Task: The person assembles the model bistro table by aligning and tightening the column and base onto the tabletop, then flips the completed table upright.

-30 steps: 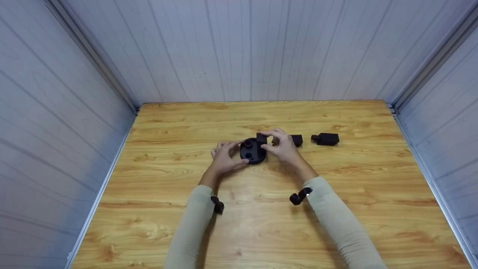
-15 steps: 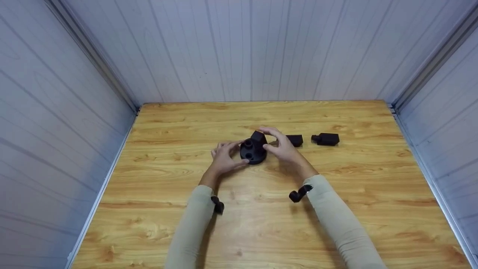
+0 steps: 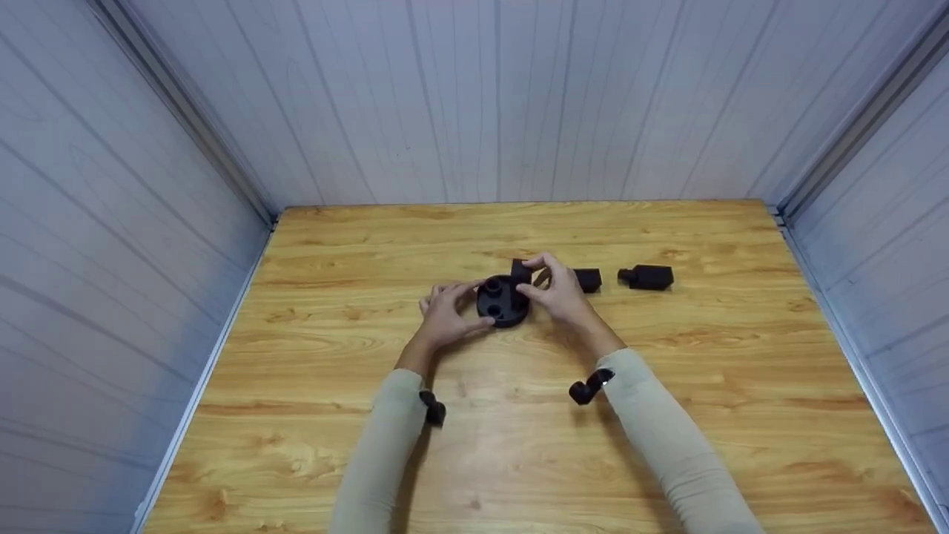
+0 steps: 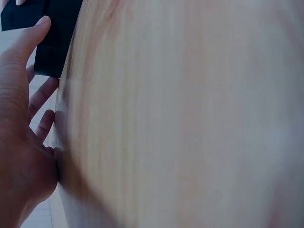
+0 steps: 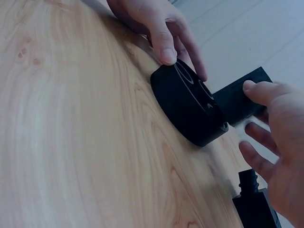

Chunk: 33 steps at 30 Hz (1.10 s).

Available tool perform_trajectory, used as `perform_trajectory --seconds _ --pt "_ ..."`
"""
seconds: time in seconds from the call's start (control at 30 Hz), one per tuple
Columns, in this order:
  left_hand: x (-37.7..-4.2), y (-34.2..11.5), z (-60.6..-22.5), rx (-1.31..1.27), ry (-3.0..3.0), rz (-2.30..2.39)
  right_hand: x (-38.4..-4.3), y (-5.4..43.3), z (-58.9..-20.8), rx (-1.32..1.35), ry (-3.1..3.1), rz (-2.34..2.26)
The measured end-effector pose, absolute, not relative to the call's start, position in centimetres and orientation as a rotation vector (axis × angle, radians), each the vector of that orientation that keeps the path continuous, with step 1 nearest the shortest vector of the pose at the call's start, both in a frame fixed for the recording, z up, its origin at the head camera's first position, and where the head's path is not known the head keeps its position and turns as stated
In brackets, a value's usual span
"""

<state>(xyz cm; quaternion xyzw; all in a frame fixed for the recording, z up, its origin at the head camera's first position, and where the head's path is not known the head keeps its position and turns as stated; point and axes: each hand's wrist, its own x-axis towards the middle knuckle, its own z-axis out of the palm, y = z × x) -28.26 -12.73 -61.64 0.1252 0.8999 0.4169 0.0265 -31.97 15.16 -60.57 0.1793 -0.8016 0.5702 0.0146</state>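
A black round disc with holes in its top [image 3: 504,317] sits on the wooden table, and the right wrist view shows its thick side wall [image 5: 180,104]. My left hand [image 3: 446,315] grips the disc's left edge between thumb and fingers. On the disc's far right part stands a black rectangular block [image 5: 240,97], its lower end meeting the disc's top. Thumb and forefinger of my right hand [image 3: 561,295] pinch this block near its upper end. The left wrist view catches the left hand [image 4: 21,104] against the dark disc [image 4: 57,42]. Whatever joins block and disc is hidden.
Right of my right hand lies a similar black block [image 3: 588,279], partly covered by the hand. Farther right rests another black block [image 3: 649,277] with a narrow neck. A threaded stud [image 5: 248,180] shows on the nearer one. Pale panelled walls [image 3: 489,104] border the table.
The block has turned on the disc. Half a second ago my right fingers were spread around it at another angle; now they pinch it again. My left hand has stayed on the disc.
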Motion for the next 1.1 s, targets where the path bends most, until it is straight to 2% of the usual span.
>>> perform_trajectory --seconds 0.1,0.3,0.67,1.1 --pt "-28.4 -12.8 -61.5 0.388 2.781 1.268 -33.0 15.2 -62.3 0.531 -2.472 1.748" --pt "-28.6 -12.7 -61.6 0.390 2.783 1.267 -30.2 14.4 -57.7 0.532 -2.591 1.700" --pt "-28.4 -12.6 -61.5 0.397 2.746 1.314 -30.3 15.5 -56.7 0.705 -2.480 1.952" --pt "-28.7 -12.5 -61.7 0.405 2.789 1.300 -29.9 15.6 -56.8 0.634 -2.643 1.709"
